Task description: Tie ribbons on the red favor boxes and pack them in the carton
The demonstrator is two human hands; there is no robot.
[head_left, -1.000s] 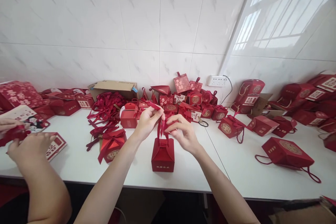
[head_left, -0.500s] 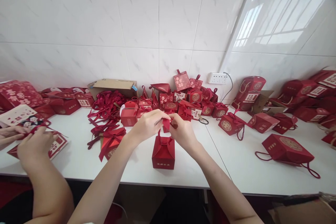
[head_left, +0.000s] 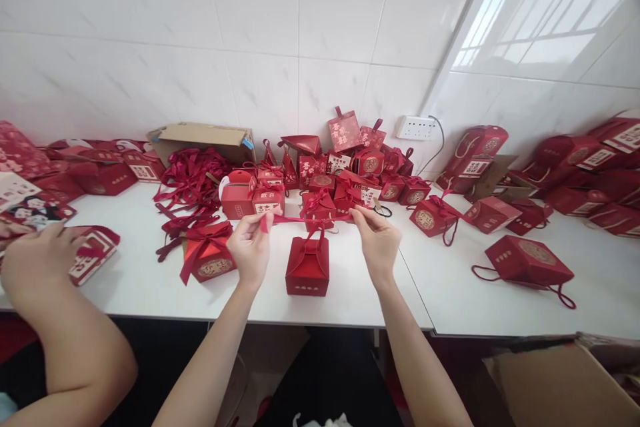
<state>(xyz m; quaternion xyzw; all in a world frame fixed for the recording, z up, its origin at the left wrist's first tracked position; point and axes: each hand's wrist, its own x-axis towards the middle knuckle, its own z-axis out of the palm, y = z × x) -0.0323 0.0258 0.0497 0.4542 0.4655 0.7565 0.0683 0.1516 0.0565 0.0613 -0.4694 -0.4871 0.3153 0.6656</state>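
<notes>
A dark red ribbon [head_left: 300, 219] is stretched level between my two hands, above and behind a small red gift box [head_left: 308, 268]. My left hand [head_left: 251, 244] pinches its left end and my right hand [head_left: 376, 236] pinches the other end between thumb and fingers. The gift box stands upright on the white table, its flaps folded together under a thin ribbon loop at the top. Neither hand touches the box. Left of my left hand stands a red box with a bow [head_left: 209, 251].
A heap of loose ribbons [head_left: 197, 177] lies before a cardboard box [head_left: 203, 137]. Several red boxes fill the back. A corded box [head_left: 530, 260] lies on the right. A power strip [head_left: 416, 127] is on the wall. Another person's hand [head_left: 40, 260] works at the left.
My hands have moved apart from their meeting point above the box, drawing the ribbon out straight between them. The view has tilted down slightly. The other person's arm has shifted.
</notes>
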